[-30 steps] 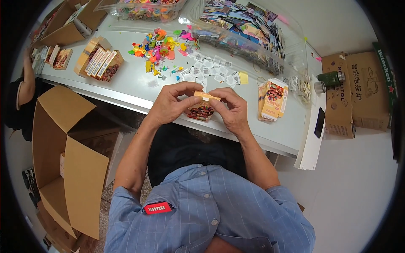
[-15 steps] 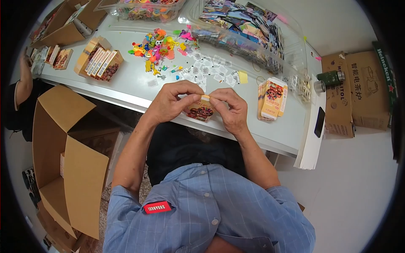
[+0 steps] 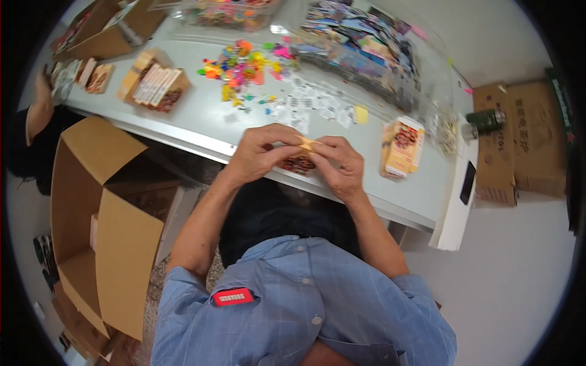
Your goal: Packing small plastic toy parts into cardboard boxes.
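Over the table's front edge I hold a small printed carton (image 3: 297,165) with cartoon figures on its face. My left hand (image 3: 264,151) pinches its yellow top end from the left, thumb and fingers together. My right hand (image 3: 340,168) grips the same end from the other side. The yellow end part shows between my fingertips; what is inside the carton is hidden. Beyond my hands lie scattered small white paper packets (image 3: 302,104) and a heap of colourful little plastic toys (image 3: 244,64). A stack of similar cartons (image 3: 403,149) lies to the right.
Clear tubs hold cards (image 3: 366,43) and more toys (image 3: 244,12) at the back. A small cardboard box (image 3: 131,76) of cartons stands left. On the floor at left is a large open cardboard box (image 3: 128,262). A phone (image 3: 468,183) lies right. Another person's arm (image 3: 41,104) shows far left.
The whole view has shifted slightly. More of the carton's yellow end shows between my fingers, and less of its printed face. Both hands keep their hold.
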A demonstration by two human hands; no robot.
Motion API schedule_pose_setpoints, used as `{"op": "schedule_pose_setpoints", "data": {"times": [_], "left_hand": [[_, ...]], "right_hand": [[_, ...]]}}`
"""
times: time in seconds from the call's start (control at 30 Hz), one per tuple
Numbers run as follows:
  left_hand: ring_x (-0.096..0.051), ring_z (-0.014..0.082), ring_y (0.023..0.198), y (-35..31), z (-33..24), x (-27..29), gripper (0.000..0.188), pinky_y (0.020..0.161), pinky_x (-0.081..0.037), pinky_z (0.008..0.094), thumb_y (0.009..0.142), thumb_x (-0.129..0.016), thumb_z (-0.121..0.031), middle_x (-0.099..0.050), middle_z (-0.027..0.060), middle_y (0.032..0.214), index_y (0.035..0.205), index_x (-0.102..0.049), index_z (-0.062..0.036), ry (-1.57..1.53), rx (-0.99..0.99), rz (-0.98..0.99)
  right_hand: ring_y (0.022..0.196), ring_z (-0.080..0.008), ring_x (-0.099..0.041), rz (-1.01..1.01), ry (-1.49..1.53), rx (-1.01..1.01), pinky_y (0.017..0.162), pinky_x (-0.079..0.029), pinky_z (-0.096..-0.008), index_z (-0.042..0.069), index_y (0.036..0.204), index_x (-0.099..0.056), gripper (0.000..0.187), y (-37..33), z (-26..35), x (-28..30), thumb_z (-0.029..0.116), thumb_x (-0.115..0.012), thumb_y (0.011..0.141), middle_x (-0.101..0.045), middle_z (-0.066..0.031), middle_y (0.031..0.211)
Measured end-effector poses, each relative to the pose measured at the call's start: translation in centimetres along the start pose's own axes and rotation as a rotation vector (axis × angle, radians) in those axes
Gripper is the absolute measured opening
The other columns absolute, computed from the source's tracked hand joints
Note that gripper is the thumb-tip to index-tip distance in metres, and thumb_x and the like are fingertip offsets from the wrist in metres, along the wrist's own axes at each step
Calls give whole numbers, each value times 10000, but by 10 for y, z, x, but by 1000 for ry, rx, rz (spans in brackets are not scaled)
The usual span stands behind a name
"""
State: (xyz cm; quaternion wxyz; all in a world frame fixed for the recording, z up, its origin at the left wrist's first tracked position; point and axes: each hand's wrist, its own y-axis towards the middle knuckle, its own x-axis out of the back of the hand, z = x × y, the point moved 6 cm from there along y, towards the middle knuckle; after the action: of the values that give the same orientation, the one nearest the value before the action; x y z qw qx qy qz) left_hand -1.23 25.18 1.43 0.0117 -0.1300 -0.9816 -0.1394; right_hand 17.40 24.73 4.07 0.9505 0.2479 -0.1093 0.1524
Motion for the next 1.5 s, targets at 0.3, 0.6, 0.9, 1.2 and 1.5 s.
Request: {"op": "schedule_pose_setpoints", "data": {"times": [0.3, 0.6, 0.9, 1.2, 1.5], "left_hand": [[-669, 149, 839, -42, -55, 20, 308, 657, -540, 263, 870, -735, -54, -732, 90, 1056, 1177, -719, -75, 332, 25, -391], [-598, 279, 1067, -31, -41, 167, 184, 849, -548, 387, 823, -768, -170, -641, 58, 1197, 1007, -758, -160, 1479, 71, -713], [-515, 304, 1188, -15, -48, 157, 351, 980, -465, 407, 777, -771, -140, -576, 57, 1283, 1120, -698, -131, 1543, -17, -745], [-282, 374, 1458, -10, -20, 185, 612, 1160, -212, 602, 916, -647, -369, -408, 116, 1528, 1440, -478, -102, 1713, 150, -576], [-426, 347, 1379, -6, -7, 176, 447, 1160, -200, 624, 944, -637, -245, -553, 95, 1394, 1350, -572, -71, 1516, 58, -765]], "right_hand": [[1003, -177, -641, -83, 481, -371, 856, -548, -285, -6, 1133, -698, 235, -3, -17, -27, -53, -655, 907, -653, -127, 1196], [975, -183, -644, 90, 82, -214, 828, -532, -277, 2, 1109, -689, 233, 15, 17, -27, -9, -689, 876, -663, -121, 1126], [905, -149, -618, -172, -245, -254, 797, -490, -256, -25, 1044, -687, 156, -41, 17, 85, -27, -650, 892, -661, -99, 1041], [1235, -233, -580, 44, 376, -295, 997, -482, -330, -12, 1428, -475, 494, 56, 5, -58, 67, -618, 963, -593, -167, 1312], [993, -242, -640, 303, 127, -50, 912, -496, -321, -66, 1440, -416, 596, 194, -68, -223, 258, -616, 981, -614, -215, 1263]]}}
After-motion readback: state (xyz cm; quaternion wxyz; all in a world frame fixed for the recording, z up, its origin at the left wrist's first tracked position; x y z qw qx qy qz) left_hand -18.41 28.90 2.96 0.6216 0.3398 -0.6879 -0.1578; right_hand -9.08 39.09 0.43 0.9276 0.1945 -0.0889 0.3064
